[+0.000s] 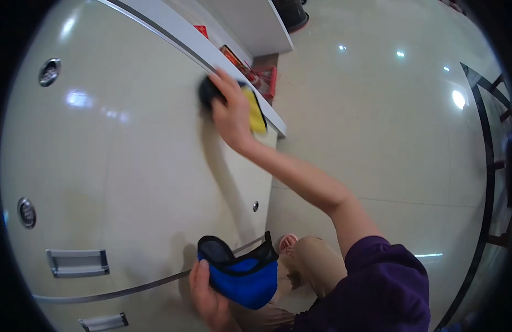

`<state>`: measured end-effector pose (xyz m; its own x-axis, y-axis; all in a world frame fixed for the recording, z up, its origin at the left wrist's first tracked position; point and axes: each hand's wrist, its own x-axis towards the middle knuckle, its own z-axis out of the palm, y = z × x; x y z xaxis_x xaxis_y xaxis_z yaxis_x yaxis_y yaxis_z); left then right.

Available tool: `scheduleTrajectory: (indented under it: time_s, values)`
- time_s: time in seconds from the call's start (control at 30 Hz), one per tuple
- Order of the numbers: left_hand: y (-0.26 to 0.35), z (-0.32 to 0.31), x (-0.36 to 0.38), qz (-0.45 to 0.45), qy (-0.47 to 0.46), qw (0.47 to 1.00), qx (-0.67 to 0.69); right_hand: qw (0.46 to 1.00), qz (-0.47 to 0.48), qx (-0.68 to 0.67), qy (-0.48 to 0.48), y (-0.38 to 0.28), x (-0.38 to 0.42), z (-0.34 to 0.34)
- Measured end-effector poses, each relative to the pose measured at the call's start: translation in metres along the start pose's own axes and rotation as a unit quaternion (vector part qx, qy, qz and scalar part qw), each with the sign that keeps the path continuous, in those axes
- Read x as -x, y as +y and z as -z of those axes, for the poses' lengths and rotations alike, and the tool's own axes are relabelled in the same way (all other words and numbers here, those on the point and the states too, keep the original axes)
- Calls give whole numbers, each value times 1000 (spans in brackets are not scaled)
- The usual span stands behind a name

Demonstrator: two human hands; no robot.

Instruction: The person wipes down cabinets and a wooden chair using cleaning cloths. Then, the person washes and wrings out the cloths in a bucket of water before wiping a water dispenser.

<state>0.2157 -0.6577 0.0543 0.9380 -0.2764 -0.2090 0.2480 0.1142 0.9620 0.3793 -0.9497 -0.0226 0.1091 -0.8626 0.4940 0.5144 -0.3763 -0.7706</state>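
Observation:
My right hand (pixel 231 110) is raised to the upper part of a glossy cream cabinet front (pixel 140 166). It presses a yellow and dark grey cleaning cloth (pixel 256 112) with black edging against that surface, near the edge strip. The fingers bend over the dark part, which is slightly blurred. Lower down, my left hand (pixel 207 290) pinches a folded blue cleaning cloth (pixel 245 283) with a grey inner side and black edging. This cloth hangs in front of my legs, close to the cabinet's lower seam. Part of the left fingers is hidden behind it.
Recessed handles (pixel 78 263) and round metal fittings (pixel 27 213) sit on the cabinet front. A white ledge (pixel 275 122) runs along its edge, with a red basket (pixel 271 82) beyond. Shiny tiled floor (pixel 377 138) lies to the right, with dark-framed furniture (pixel 485 144) at the far side.

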Motion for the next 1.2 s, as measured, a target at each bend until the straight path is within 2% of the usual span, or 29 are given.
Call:
scheduleTrajectory:
  time_s: [0.03,0.07,0.1,0.2,0.3,0.4,0.5,0.57,0.6,0.67,0.7,0.8,0.87,0.9,0.97,1.03,1.07,1.1,1.13,1.17,1.2]
  values:
    - [0,6,0,-16,-35,999,17,997,51,-49,20,-10,-20,-8]
    - [2,5,0,13,104,994,-12,992,106,-57,33,-13,-37,-17]
    - [-4,13,-2,-15,93,995,-40,984,161,-66,47,-5,-46,-22]
    - [-7,33,3,-99,87,978,-162,987,130,-15,92,50,-43,-23]
    - [-8,43,16,-168,125,913,-350,984,87,30,152,118,-1,-7]
    - [1,41,15,-196,43,902,-383,984,11,39,173,151,25,8]
    - [-15,80,11,-287,35,869,-402,977,-19,27,211,168,29,11]
    - [-17,73,13,-326,33,830,-451,962,-127,60,235,180,38,23]
    - [-20,62,13,-343,47,813,-469,955,-121,112,246,225,51,33]
    - [-32,39,12,-378,95,781,-488,932,-256,195,165,254,93,61]
    - [-34,39,14,-384,107,783,-477,914,-318,220,121,255,114,72]
    - [-37,56,21,-374,103,821,-419,890,-395,202,108,252,176,84]
    - [-33,55,28,-294,135,848,-420,875,-426,207,99,245,220,89]
    - [-30,53,29,-280,115,850,-431,869,-440,206,95,236,236,89]
    - [-22,53,27,-273,39,844,-460,794,-579,179,32,194,282,98]
    - [-21,36,19,-237,69,882,-402,739,-632,230,-25,149,347,100]
    - [-20,14,13,-188,155,915,-322,702,-661,246,-93,121,368,103]
    - [-16,17,10,-148,154,935,-285,664,-682,260,-165,91,389,106]
    - [-13,21,8,-107,157,951,-245,636,-713,245,-163,73,412,106]
    - [-9,24,6,-66,162,963,-206,565,-791,213,-99,102,487,92]
    - [-7,27,2,-29,134,981,-139,539,-653,284,-450,109,498,104]
